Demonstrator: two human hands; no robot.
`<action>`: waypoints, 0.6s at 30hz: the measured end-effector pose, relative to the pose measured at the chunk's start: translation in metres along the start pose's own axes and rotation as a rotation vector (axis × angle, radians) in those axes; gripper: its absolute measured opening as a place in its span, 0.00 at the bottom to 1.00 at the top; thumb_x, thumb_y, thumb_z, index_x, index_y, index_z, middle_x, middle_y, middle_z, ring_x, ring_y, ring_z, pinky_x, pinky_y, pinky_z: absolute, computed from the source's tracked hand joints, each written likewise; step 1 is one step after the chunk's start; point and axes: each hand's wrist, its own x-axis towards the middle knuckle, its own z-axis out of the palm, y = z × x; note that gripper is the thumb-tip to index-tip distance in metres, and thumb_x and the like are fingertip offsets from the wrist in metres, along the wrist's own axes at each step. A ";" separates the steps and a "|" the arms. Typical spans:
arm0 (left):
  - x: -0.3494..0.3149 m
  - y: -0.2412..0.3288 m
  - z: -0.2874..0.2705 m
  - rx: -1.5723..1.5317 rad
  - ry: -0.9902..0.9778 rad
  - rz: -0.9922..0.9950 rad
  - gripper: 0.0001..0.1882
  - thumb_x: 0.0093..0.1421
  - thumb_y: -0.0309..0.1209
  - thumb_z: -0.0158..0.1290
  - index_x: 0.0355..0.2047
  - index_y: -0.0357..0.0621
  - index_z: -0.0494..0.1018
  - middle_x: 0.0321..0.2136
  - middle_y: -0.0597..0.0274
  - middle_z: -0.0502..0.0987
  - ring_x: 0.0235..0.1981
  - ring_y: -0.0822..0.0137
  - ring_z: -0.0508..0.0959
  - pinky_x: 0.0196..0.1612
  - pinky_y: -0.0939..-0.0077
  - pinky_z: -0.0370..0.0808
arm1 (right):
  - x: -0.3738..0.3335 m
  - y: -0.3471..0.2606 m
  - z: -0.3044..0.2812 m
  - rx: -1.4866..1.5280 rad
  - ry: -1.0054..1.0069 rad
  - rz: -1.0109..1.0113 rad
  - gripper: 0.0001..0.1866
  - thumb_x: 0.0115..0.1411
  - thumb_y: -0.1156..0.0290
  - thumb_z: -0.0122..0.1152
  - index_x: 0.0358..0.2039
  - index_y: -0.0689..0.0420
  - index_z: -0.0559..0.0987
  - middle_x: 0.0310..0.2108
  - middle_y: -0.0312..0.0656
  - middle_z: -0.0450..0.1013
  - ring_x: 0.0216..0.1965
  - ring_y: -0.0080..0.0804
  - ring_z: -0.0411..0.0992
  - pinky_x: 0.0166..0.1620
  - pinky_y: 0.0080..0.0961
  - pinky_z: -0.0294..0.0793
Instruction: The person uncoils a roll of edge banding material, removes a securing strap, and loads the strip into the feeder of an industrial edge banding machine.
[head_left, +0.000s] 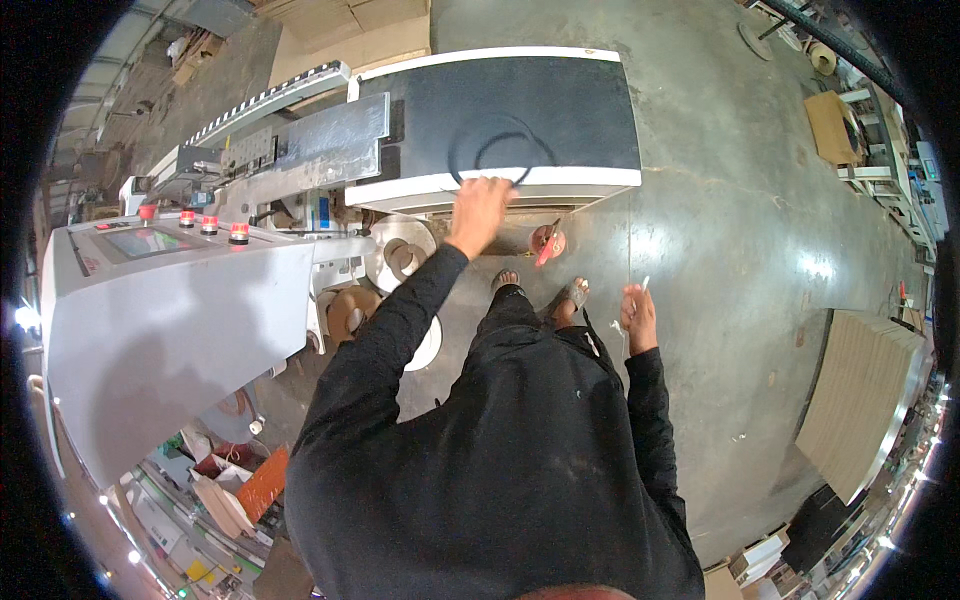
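Note:
My left hand (480,212) reaches to the near edge of a machine's dark-topped bed (570,110), its fingers closed on a thin black loop (530,136). The loop looks like cord or cable, blurred by motion, and lies partly over the bed's white rim. Off to the right, my right hand (638,312) hangs above the floor with its fingers curled round a small white stick-like thing (646,283), too small to name. Something thin and white dangles beside that hand.
The machine's white control box (190,330) with red buttons stands to the left, beside several cardboard rolls (352,312). A red-and-dark object (547,243) sits on the floor below the bed. A stack of flat boards (860,390) stands far right.

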 end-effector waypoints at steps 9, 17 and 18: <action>0.035 -0.131 0.064 0.171 0.131 -0.123 0.18 0.65 0.43 0.61 0.50 0.48 0.80 0.44 0.59 0.80 0.49 0.54 0.77 0.57 0.56 0.68 | -0.033 0.056 -0.039 -0.228 0.188 -0.013 0.13 0.76 0.58 0.56 0.41 0.56 0.77 0.23 0.24 0.61 0.22 0.13 0.56 0.25 0.19 0.53; 0.025 -0.153 0.075 0.167 0.180 -0.099 0.15 0.66 0.39 0.60 0.51 0.52 0.81 0.46 0.62 0.79 0.52 0.55 0.76 0.63 0.53 0.64 | -0.045 0.064 -0.066 -0.118 0.259 -0.021 0.11 0.74 0.59 0.59 0.42 0.53 0.76 0.24 0.24 0.62 0.21 0.13 0.56 0.24 0.18 0.53; 0.024 -0.155 0.072 0.174 0.171 -0.112 0.15 0.66 0.39 0.60 0.51 0.52 0.82 0.46 0.62 0.79 0.52 0.56 0.76 0.63 0.53 0.64 | -0.044 0.064 -0.067 -0.106 0.276 -0.033 0.11 0.74 0.59 0.58 0.42 0.53 0.76 0.23 0.24 0.61 0.19 0.13 0.54 0.23 0.18 0.51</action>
